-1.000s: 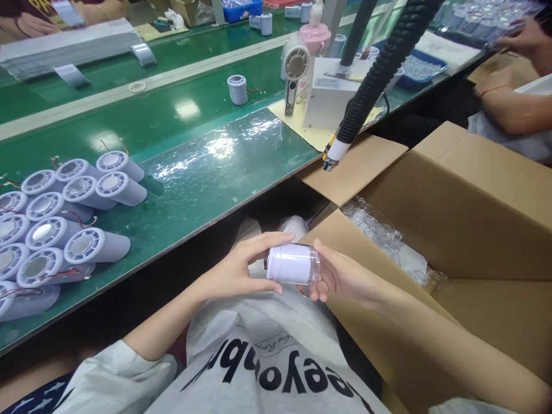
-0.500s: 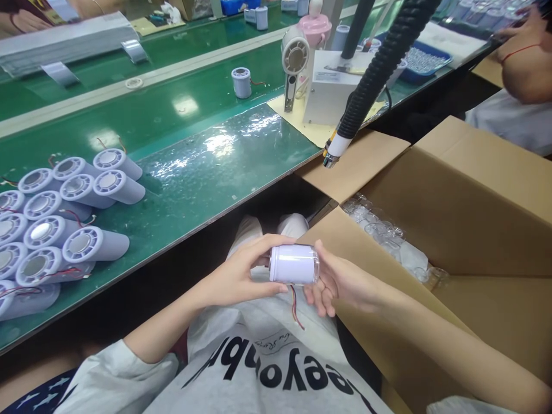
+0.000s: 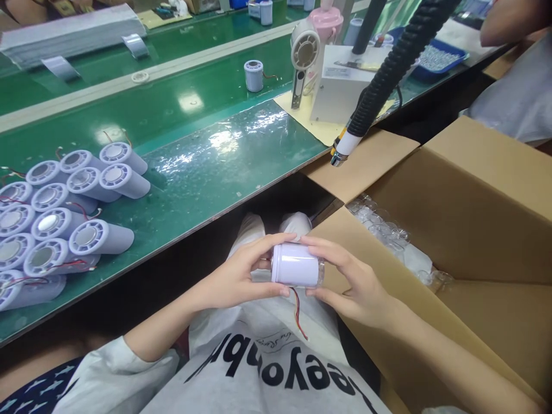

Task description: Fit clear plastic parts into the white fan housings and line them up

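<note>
A lavender cylinder (image 3: 297,265) with a clear cover lies sideways above my lap, red and dark wires hanging below it. My left hand (image 3: 241,273) grips its left end between thumb and fingers. At the right end, my right hand (image 3: 353,280) holds it, fingers on top and thumb underneath. Several similar lavender cylinders (image 3: 101,237) stand tilted in rows at the left of the green table (image 3: 202,167), metal discs facing up. Another cylinder (image 3: 254,76) with a wire stands farther back.
A cardboard box (image 3: 483,201) at the right holds clear plastic covers (image 3: 388,233). A black hose tool (image 3: 379,86) hangs over its flap. Beyond are a small fan (image 3: 305,52), a grey machine (image 3: 342,86) and a blue tray (image 3: 440,57). A co-worker's arm (image 3: 515,23) shows top right.
My right hand has turned and moved its fingers onto the top of the cylinder, with the thumb below. My left hand keeps its grip. The view has shifted slightly.
</note>
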`<state>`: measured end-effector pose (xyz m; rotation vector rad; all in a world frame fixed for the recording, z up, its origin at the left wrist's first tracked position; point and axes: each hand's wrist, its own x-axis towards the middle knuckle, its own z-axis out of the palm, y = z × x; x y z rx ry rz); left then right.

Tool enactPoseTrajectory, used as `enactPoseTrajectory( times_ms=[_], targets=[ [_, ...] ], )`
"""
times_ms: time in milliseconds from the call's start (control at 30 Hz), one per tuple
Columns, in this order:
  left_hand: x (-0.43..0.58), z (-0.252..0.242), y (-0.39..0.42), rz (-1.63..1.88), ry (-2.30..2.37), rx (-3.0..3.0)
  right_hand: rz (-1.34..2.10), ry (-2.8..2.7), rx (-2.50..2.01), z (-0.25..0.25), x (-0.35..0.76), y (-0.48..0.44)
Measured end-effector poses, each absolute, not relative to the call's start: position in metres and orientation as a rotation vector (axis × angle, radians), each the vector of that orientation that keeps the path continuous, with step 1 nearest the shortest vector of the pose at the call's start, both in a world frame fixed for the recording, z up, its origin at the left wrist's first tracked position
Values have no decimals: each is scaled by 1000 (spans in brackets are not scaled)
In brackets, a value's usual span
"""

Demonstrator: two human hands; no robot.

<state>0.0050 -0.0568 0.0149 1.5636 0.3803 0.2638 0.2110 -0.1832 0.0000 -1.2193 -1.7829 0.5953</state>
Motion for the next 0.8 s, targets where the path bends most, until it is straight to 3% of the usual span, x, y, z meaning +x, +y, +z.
enactPoseTrajectory(
  times_ms=[467, 800],
  targets=[
    [3, 15, -57, 201, 421, 1261, 863, -1547, -1252, -4, 209, -191],
    [14, -16, -58, 412, 675, 1183, 0, -1392, -1275, -25, 196, -202]
  ],
)
